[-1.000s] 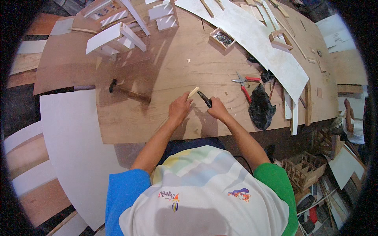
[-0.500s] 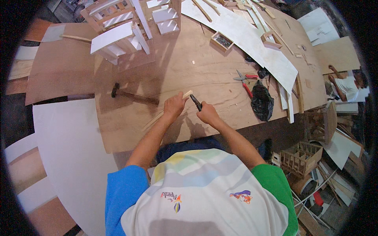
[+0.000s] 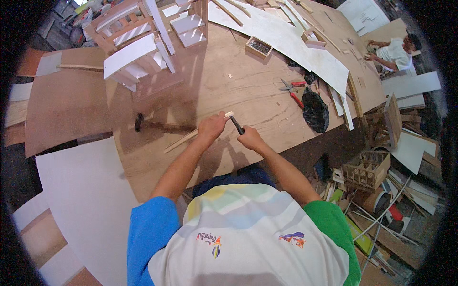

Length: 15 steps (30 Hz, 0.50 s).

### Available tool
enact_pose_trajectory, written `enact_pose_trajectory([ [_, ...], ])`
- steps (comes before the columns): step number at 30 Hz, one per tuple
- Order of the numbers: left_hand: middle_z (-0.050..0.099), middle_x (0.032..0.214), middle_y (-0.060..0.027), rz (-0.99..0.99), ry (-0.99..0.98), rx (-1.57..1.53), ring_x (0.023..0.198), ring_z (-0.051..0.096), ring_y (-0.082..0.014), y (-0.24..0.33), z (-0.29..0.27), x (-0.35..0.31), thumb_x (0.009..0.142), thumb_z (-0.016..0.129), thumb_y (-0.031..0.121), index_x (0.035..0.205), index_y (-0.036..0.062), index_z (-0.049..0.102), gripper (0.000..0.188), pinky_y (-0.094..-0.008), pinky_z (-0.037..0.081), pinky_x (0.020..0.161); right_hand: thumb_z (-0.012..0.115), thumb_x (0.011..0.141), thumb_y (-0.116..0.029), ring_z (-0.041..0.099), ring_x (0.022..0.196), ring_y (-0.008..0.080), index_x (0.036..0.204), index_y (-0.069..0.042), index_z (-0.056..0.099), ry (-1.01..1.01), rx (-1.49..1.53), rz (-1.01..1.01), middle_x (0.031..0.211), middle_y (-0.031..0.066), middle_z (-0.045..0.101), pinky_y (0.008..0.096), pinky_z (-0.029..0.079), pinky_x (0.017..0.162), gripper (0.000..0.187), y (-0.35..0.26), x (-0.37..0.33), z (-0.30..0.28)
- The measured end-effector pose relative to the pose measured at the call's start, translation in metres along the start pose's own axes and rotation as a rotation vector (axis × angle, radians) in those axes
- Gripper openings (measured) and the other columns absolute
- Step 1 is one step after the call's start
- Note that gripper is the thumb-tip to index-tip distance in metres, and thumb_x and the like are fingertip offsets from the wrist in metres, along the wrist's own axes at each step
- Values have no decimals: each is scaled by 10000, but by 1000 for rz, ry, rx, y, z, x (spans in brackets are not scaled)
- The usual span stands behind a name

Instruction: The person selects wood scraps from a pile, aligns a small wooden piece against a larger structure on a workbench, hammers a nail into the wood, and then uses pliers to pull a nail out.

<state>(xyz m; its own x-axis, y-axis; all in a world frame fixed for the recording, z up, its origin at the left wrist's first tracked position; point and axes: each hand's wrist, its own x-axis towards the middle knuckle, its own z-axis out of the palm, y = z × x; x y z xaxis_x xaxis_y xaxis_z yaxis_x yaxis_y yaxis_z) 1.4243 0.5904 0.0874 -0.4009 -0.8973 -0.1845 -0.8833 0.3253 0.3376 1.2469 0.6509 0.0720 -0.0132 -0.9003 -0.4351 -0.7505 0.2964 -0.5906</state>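
My left hand is closed round a thin pale wooden strip, whose far end sticks out past the fingers. In my right hand is a slim dark tool; its tip meets or nearly meets that end of the strip, and its exact kind is too small to tell. A hammer with a dark head and wooden handle lies on the table left of my left hand. Red-handled snips rest open to the right, beside a black plastic bag.
Small wooden furniture pieces stand at the far left of the wooden tabletop. A small box of dark bits sits near a long white board. Another person is at the far right. Offcuts and a wooden crate fill the floor at right.
The whole view has shifted a little, bringing more of the other person and the right-hand floor into sight. Both hands keep their hold, the tool tip still by the strip's end.
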Motion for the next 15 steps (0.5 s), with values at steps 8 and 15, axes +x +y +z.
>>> enact_pose_trajectory([
  [8, 640, 821, -187, 0, 14, -10, 763, 623, -392, -10, -34, 21, 944, 374, 468, 978, 74, 522, 422, -501, 490, 649, 562, 692, -172, 498, 489, 180, 729, -39, 522, -254, 554, 195, 614, 75, 521, 344, 375, 425, 144, -22, 19, -14],
  [15, 637, 791, -197, 16, -32, -70, 758, 626, -390, -31, -28, 20, 928, 408, 474, 950, 66, 539, 430, -515, 486, 649, 543, 708, -128, 456, 444, 170, 721, -45, 521, -407, 675, 230, 572, 57, 489, 320, 353, 396, 86, -19, 19, -18],
])
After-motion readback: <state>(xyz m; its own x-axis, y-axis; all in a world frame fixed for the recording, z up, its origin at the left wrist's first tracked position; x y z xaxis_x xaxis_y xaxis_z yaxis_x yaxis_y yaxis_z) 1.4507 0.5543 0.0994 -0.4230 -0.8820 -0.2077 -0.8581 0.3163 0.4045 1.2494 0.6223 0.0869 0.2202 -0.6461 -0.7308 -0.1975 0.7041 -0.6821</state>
